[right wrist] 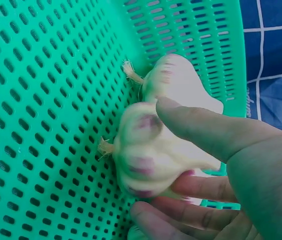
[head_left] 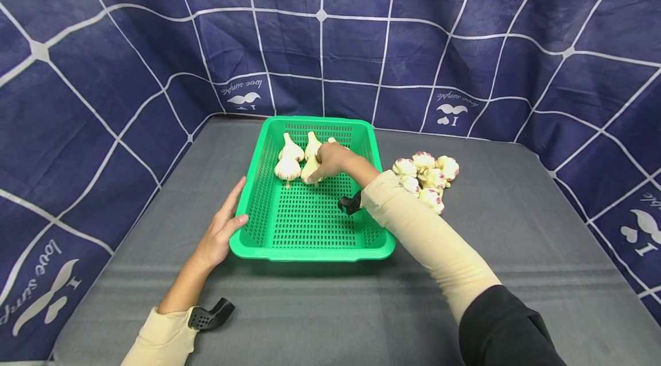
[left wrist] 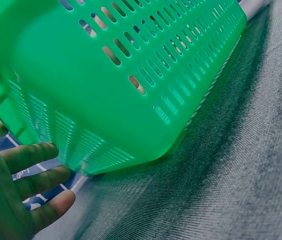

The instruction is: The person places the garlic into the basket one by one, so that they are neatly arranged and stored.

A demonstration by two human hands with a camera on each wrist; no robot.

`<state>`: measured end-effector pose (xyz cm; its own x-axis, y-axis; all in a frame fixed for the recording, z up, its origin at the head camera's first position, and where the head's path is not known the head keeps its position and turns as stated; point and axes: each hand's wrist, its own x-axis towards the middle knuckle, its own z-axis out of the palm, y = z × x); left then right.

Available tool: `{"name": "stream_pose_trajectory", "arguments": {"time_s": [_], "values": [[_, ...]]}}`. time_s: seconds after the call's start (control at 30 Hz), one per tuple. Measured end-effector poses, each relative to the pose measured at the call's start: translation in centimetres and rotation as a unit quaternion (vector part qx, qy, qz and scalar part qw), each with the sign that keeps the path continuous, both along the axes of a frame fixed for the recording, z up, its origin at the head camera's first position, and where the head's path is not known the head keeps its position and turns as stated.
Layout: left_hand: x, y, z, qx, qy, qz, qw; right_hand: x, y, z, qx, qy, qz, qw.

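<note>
In the head view a green plastic basket (head_left: 315,254) with slotted sides rests on the grey cloth. My right hand (head_left: 334,160) reaches inside and grips a garlic bulb (right wrist: 143,150), thumb on one side and fingers on the other. Another bulb lies right behind it in the right wrist view. Two more garlic bulbs, including one white bulb (head_left: 287,168), lie left of the hand in the basket. My left hand (head_left: 217,240) is at the basket's left side, its thumb near the rim and its fingers (left wrist: 41,182) extended beside the outer wall.
Right of the basket, several purple-streaked garlic bulbs (head_left: 432,176) sit in a heap on the grey cloth (head_left: 516,228), close by the right forearm. A dark blue curtain (head_left: 351,50) with white lines encloses the back and sides.
</note>
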<state>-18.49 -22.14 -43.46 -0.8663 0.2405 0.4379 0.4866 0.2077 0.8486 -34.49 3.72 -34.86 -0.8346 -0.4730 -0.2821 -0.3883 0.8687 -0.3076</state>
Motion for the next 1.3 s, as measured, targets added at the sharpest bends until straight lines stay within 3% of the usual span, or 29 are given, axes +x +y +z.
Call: {"name": "stream_pose_trajectory", "arguments": {"time_s": [0.5,0.93,1.3], "values": [[-0.2,0.1,0.2,-0.004,0.007,0.007,0.9999,0.4,0.7,1.2,0.013,-0.001,0.015,1.000],[0.1,0.1,0.1,-0.010,-0.004,0.011,0.9999,1.1,1.9,1.6,0.005,-0.008,-0.002,1.000],[0.2,0.2,0.0,0.002,-0.004,0.004,1.0000,1.8,4.5,1.5,-0.082,-0.014,0.014,0.996]]}}
